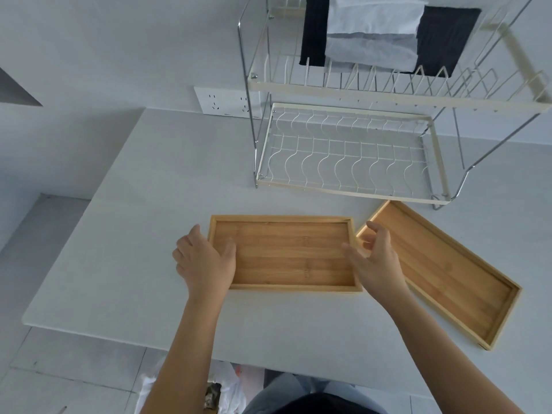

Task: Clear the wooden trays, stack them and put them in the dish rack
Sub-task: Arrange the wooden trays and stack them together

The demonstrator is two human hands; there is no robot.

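Note:
Two empty wooden trays lie on the white counter. The nearer tray sits square in front of me. My left hand grips its left end, thumb inside the rim. At the tray's right end my right hand hovers with fingers spread, and I cannot tell if it touches the rim. The second tray lies angled to the right, partly behind my right hand. The two-tier wire dish rack stands behind the trays, its lower shelf bare.
Black and white cloths lie on the rack's upper tier. A wall socket is left of the rack. The counter ends at the left and near edges; a white bag lies on the floor below.

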